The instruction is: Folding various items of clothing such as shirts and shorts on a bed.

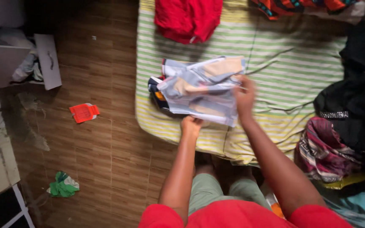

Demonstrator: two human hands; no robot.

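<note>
Reaching forward over the bed, both arms stretch out nearly straight. The left hand [191, 126] is curled shut on the near edge of a pale blue-and-beige patterned garment [201, 88] — soft, creased cloth, roughly folded — lying on the green-and-cream striped sheet [284, 63]. The right hand [244, 98], blurred, grips the garment's right edge, fingers closed on the fabric. A red garment [186, 19] lies beyond — dark clothes [360, 93] heap at right.

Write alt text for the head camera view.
Both hands, left and right, grip a pale grey patterned garment over a green-striped mattress. A red garment lies beyond; dark clothes are piled to the right.
</note>
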